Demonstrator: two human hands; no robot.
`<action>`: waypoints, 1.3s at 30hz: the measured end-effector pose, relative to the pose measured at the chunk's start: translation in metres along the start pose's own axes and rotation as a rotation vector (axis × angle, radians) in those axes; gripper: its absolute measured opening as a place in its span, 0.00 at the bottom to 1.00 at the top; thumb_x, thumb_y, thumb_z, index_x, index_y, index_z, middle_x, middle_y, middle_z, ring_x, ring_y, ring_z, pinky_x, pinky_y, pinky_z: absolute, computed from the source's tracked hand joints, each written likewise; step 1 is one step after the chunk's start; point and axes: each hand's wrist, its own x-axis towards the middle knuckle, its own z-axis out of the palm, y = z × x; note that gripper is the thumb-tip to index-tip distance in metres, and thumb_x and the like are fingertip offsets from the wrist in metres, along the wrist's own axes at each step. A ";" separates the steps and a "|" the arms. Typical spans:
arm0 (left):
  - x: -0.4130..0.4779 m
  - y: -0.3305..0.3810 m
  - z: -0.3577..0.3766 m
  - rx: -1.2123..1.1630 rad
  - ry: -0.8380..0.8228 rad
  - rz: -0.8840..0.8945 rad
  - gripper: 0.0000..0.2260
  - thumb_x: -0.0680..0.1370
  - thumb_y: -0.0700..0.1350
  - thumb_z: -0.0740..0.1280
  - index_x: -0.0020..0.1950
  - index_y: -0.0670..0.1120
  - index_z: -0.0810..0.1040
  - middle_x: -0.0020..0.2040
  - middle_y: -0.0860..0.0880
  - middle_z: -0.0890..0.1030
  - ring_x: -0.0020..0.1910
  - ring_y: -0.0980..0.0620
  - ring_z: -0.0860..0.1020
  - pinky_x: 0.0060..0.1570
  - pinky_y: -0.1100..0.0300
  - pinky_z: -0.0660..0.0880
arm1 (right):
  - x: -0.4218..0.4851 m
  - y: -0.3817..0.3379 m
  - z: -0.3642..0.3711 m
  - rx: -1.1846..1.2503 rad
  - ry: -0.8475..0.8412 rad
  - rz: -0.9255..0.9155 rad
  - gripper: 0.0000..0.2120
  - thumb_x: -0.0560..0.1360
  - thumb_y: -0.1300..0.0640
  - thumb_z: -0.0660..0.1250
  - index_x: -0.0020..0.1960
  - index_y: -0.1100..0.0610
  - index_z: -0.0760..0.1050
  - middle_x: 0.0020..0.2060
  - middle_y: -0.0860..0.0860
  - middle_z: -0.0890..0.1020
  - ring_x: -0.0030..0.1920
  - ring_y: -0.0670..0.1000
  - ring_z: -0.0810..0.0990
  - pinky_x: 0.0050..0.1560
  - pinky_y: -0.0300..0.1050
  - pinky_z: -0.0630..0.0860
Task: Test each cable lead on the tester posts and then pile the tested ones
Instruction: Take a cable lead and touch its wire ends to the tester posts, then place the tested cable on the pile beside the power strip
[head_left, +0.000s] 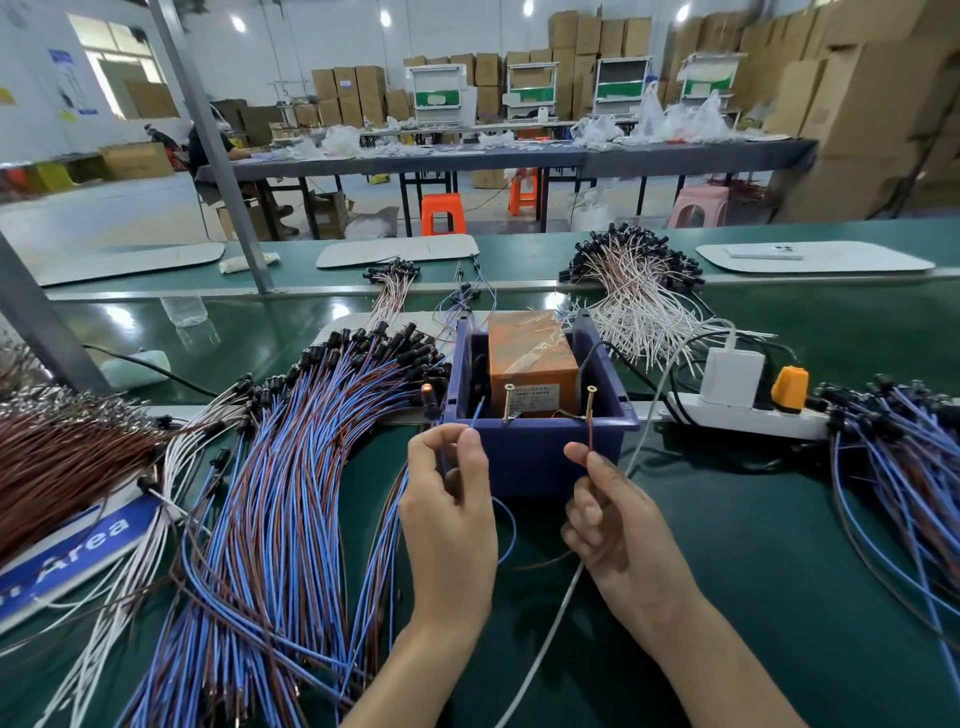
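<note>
Step in hand: test stage. Lower left of frame: big pile (285, 467) of blue/brown leads. Lamp end (427, 388) glows orange left of tester box (535, 447). Centre: my left hand (452, 514) pinches blue lead (477, 413) betw. thumb and forefinger, tip just beside left post (506, 402); contact unclear. My right hand (618, 525) pinches brown lead (591, 434), tip at right post (590, 400). Far right: smaller pile (909, 467). Judgement: reading looks good. Next move: lift both tips off, lay cable aside. Which pile is the tested one, cannot tell.

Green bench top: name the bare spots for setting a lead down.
Bare mat lies right of the right hand, bordered by the power strip and the right lead pile. Left of the left hand is crowded with the big lead pile.
</note>
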 end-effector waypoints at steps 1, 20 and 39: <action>-0.001 0.003 -0.001 -0.018 0.008 0.005 0.05 0.84 0.56 0.61 0.50 0.58 0.73 0.36 0.58 0.77 0.30 0.58 0.72 0.30 0.66 0.69 | -0.001 0.000 0.000 0.000 -0.015 -0.005 0.12 0.75 0.50 0.68 0.53 0.53 0.85 0.27 0.49 0.71 0.24 0.45 0.66 0.26 0.39 0.65; -0.022 0.016 -0.005 -0.010 -0.287 0.031 0.07 0.83 0.57 0.57 0.55 0.60 0.74 0.47 0.58 0.83 0.41 0.54 0.81 0.41 0.69 0.74 | -0.006 0.007 0.002 -0.360 -0.128 -0.119 0.17 0.76 0.41 0.66 0.57 0.50 0.83 0.29 0.45 0.66 0.26 0.44 0.64 0.28 0.39 0.70; -0.018 0.019 0.003 -0.139 -0.331 -0.020 0.11 0.78 0.43 0.65 0.52 0.59 0.82 0.45 0.51 0.86 0.36 0.57 0.80 0.35 0.65 0.79 | -0.062 -0.072 -0.067 0.158 0.663 -0.437 0.09 0.86 0.57 0.55 0.51 0.55 0.71 0.37 0.53 0.87 0.36 0.51 0.86 0.35 0.44 0.83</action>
